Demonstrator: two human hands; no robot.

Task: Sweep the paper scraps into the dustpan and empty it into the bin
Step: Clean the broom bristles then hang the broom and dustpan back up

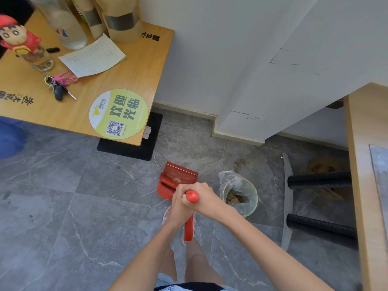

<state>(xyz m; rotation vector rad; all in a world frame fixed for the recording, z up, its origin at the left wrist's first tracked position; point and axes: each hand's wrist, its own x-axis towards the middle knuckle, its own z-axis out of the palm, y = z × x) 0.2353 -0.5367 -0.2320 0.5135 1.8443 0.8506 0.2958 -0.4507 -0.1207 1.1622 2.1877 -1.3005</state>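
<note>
A red dustpan (175, 180) stands on the grey tiled floor below the desk corner, with comb teeth at its rear edge. My right hand (204, 199) is closed around a red handle with a round end (191, 196). My left hand (178, 206) presses against it from the left and grips the same handle lower down. A red shaft (188, 229) shows beneath both hands. Just right of the dustpan is a clear bin (241, 196) lined with a plastic bag, with brownish scraps inside. I see no loose scraps on the floor, and no broom head is in view.
A wooden desk (134, 80) with keys, paper, bottles and a round yellow sticker overhangs the floor at the left, above a black mat (151, 148). A stool with black rungs (319, 179) and a second wooden tabletop (361, 185) stand at the right. A white wall corner (237, 127) lies behind.
</note>
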